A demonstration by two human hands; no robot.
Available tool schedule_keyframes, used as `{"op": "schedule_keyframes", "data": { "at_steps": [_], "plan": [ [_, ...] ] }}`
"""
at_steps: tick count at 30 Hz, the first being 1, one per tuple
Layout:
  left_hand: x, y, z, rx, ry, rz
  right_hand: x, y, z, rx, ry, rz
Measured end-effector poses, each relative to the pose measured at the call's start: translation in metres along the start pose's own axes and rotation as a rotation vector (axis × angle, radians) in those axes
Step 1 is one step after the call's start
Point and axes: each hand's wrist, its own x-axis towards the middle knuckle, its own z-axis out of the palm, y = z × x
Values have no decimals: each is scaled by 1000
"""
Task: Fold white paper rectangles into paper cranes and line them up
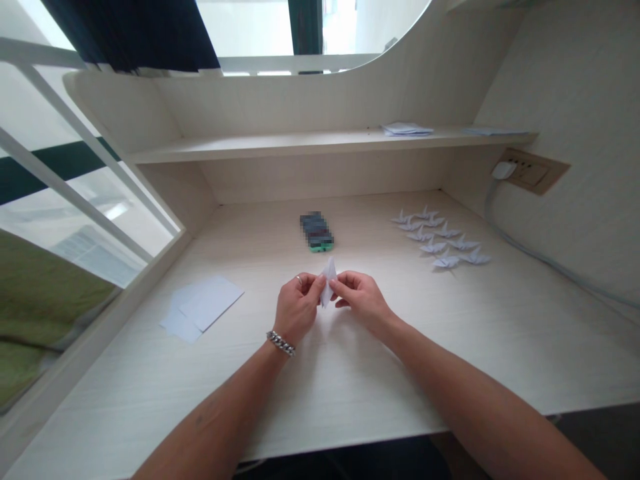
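Note:
A small folded piece of white paper (328,281) stands upright between my two hands over the middle of the pale wooden desk (450,347). My left hand (296,308), with a ring and a chain bracelet at the wrist, pinches the paper's left side. My right hand (361,298) pinches its right side with thumb and fingers closed. Both forearms reach in from the near edge.
Several folded white paper cranes (441,237) lie in rows at the back right. Loose white sheets (201,307) lie at the left. A blurred phone-like object (317,232) lies behind my hands. A shelf (320,141) holds papers (406,129); a wall socket (530,171) and cable (530,250) are at right.

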Motion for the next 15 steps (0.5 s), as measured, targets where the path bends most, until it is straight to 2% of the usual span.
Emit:
{"op": "schedule_keyframes", "data": {
  "at_steps": [2,6,10,15],
  "plan": [
    [0,0,0,-21,-12,-5,0,-1,-1,8,9,-2],
    [2,-3,-3,-56,-154,-27,4,0,-7,-49,36,-22],
    [4,-7,-6,3,-264,-28,8,5,-11,-60,50,-56],
    [5,-8,-6,6,-296,-27,6,3,-11,-230,48,-166]
  ]
}}
